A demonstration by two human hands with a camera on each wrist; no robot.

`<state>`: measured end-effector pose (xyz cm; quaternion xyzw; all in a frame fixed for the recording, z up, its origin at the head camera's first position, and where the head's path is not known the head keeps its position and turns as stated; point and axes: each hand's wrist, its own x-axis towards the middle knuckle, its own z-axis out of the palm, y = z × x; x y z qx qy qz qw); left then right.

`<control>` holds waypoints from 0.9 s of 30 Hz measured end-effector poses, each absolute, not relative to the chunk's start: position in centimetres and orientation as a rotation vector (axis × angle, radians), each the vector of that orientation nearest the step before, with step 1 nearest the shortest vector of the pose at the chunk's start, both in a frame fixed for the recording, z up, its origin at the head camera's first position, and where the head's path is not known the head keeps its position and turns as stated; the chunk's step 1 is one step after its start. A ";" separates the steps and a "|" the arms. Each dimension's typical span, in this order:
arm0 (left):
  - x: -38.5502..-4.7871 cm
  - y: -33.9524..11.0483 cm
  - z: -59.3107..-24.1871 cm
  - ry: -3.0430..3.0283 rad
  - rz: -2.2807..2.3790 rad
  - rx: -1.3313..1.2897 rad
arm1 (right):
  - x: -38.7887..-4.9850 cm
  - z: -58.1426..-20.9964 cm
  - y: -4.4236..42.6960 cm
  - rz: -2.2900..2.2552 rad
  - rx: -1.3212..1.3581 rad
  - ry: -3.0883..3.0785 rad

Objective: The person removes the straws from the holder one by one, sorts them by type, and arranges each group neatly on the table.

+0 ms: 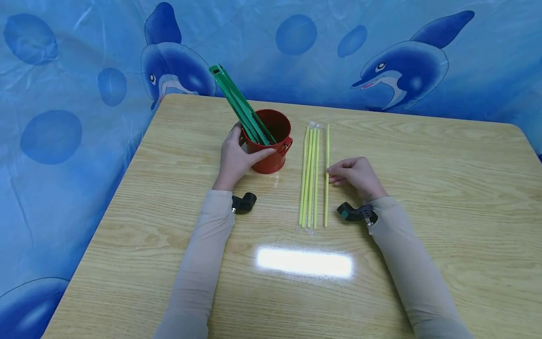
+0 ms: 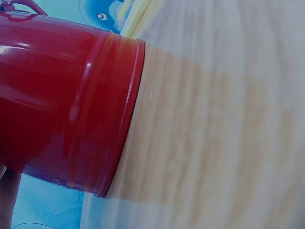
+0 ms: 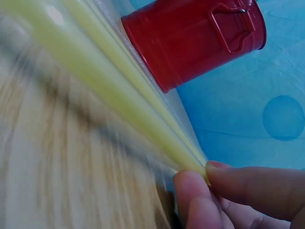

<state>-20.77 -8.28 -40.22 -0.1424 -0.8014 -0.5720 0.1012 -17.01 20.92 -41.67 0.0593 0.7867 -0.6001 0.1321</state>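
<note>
A small red metal bucket point(image 1: 271, 162) stands on the table, its side filling the left wrist view. My left hand point(image 1: 237, 157) grips the bucket's near left side, thumb across the front and fingers round the far side. Several green strips point(image 1: 241, 106) with toothed edges lean out of the bucket toward the upper left. To the right, my right hand point(image 1: 353, 174) pinches a single yellow straw point(image 1: 327, 202) near its middle, between thumb and fingertips. Left of it lie several yellow straws point(image 1: 311, 179) side by side in a clear plastic sleeve.
The wooden table point(image 1: 444, 188) carries a bright light reflection point(image 1: 304, 262) near its front. Behind it hangs a blue sheet point(image 1: 254, 42) printed with dolphins. Each wrist wears a small black camera, the right camera point(image 1: 353, 213) close beside the straws.
</note>
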 end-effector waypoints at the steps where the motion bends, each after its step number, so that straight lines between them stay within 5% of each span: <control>1: -20.8 -8.3 -40.2 -2.368 -1.692 -0.421 | -17.0 -41.7 20.9 -1.719 0.161 2.293; 27: -20.8 -8.3 -40.2 -2.375 -1.689 -0.417 | -16.9 -41.9 20.6 -1.662 0.126 2.296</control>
